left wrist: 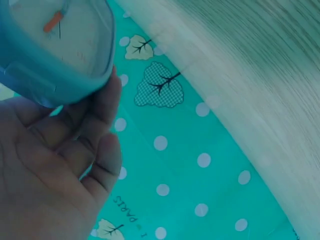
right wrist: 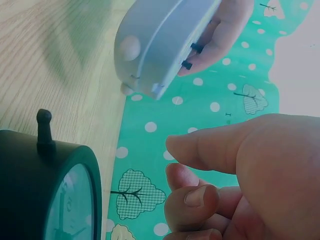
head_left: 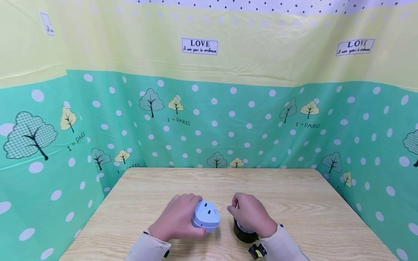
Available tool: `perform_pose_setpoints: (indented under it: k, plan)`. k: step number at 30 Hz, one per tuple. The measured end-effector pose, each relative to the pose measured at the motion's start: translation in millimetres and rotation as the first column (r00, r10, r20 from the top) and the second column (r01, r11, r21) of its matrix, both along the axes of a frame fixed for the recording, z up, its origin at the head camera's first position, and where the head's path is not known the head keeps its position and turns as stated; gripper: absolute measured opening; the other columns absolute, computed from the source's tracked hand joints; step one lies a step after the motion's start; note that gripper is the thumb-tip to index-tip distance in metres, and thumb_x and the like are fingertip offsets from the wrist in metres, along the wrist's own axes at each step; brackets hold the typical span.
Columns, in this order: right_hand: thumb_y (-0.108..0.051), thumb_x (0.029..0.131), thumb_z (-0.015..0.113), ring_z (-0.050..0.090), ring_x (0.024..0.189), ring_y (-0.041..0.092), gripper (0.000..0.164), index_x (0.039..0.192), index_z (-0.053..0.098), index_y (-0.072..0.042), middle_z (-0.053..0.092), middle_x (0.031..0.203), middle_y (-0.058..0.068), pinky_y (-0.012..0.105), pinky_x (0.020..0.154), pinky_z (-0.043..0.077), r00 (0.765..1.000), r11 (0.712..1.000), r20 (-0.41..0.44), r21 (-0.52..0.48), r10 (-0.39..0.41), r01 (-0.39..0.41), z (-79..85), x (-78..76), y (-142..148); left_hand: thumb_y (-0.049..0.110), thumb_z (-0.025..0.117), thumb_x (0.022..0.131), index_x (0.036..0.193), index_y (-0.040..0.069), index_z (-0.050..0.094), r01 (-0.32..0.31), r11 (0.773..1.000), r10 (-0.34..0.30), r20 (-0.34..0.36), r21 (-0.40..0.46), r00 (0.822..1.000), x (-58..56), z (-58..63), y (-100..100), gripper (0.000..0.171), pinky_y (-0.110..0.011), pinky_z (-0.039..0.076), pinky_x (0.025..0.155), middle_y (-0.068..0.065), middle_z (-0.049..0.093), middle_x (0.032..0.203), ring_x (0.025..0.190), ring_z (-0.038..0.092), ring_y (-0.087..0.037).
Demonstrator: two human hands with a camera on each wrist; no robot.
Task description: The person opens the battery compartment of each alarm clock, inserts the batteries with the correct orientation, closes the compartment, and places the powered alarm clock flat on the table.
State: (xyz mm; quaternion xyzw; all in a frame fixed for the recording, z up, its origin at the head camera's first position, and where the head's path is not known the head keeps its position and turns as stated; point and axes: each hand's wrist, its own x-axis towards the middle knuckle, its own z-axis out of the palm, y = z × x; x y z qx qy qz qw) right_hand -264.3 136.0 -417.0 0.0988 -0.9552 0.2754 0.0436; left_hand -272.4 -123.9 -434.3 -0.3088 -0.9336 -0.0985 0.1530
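Observation:
My left hand (head_left: 177,219) grips a light blue alarm clock (head_left: 206,216), thumb on the near side and fingers around the far side. Two small black knobs (right wrist: 186,65) stick out of its back. The left wrist view catches its pale dial (left wrist: 62,37) with an orange hand on it. A black round clock (head_left: 245,236) stands on the table under my right hand (head_left: 253,214). In the right wrist view its stubby black post (right wrist: 44,130) and numbered face show, apart from my fingers. Thumb and forefinger are bent toward each other with a gap, nothing between them.
The wooden table (head_left: 209,181) carries both hands' work near its front. Green and yellow patterned cloth (head_left: 196,108) hangs behind it and on both sides. A small black and yellow item (head_left: 257,251) sits by the right cuff.

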Motion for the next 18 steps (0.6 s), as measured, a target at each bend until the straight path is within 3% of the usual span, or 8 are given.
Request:
perform_pose_setpoints:
  k: [8, 18]
  plan:
    - [-0.029, 0.093, 0.075, 0.037, 0.045, 0.010, 0.027, 0.075, 0.057, -0.018, 0.037, 0.054, -0.009, 0.027, 0.044, 0.032, 1.000, 1.000, -0.016, 0.001, 0.002, -0.002, 0.6, 0.6, 0.5, 0.065, 0.075, 0.064, 0.115, 0.018, 0.065, -0.081, 0.996, 0.083, -0.060, 0.027, 0.995, 1.7, 0.9, 3.3, 0.070, -0.029, 0.040, 0.074, 0.012, 0.061, 0.090, 0.079, 0.050, -0.007]
    - [-0.030, 0.093, 0.075, 0.037, 0.045, 0.011, 0.027, 0.077, 0.057, -0.018, 0.036, 0.054, -0.009, 0.028, 0.044, 0.032, 1.000, 1.000, 0.016, -0.009, 0.001, -0.001, 2.1, 2.2, 1.2, 0.070, 0.071, 0.069, 0.105, 0.020, 0.064, -0.165, 0.986, 0.169, -0.126, 0.038, 0.978, 0.9, 1.3, 6.8, 0.062, -0.028, 0.036, 0.069, 0.012, 0.056, 0.081, 0.073, 0.048, -0.008]
